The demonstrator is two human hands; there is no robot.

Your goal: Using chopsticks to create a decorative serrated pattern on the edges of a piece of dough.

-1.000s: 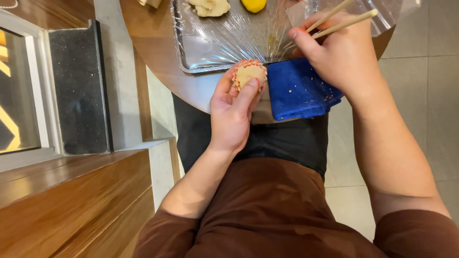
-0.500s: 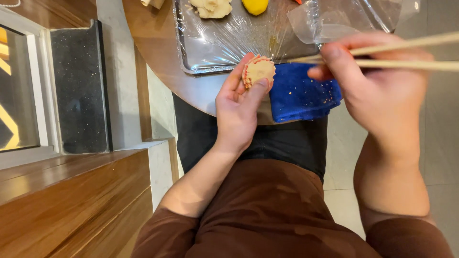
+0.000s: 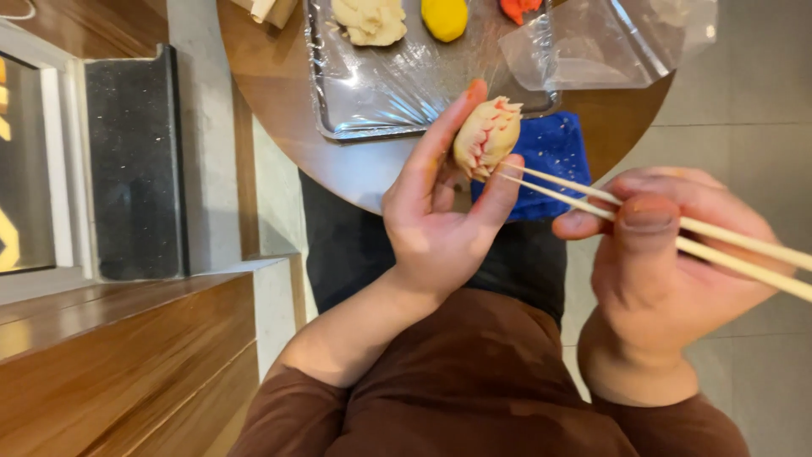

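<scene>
Right hand (image 3: 668,271), at 3 o'clock, pinches two wooden chopsticks (image 3: 592,196); tips touch the dough flower (image 3: 485,135). Left hand (image 3: 444,216) cradles it between thumb and fingers. Judged light, soft, easily dented: support underneath. Foil-lined tray (image 3: 381,93) lies at 12 o'clock.

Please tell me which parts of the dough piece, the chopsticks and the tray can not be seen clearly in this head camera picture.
- Dough piece: its back is hidden by the left hand.
- Chopsticks: the far ends are cut off by the right edge; the middle is covered by the right hand.
- Tray: the top edge cuts it off, so the white dough, yellow dough and orange dough show only partly.
</scene>
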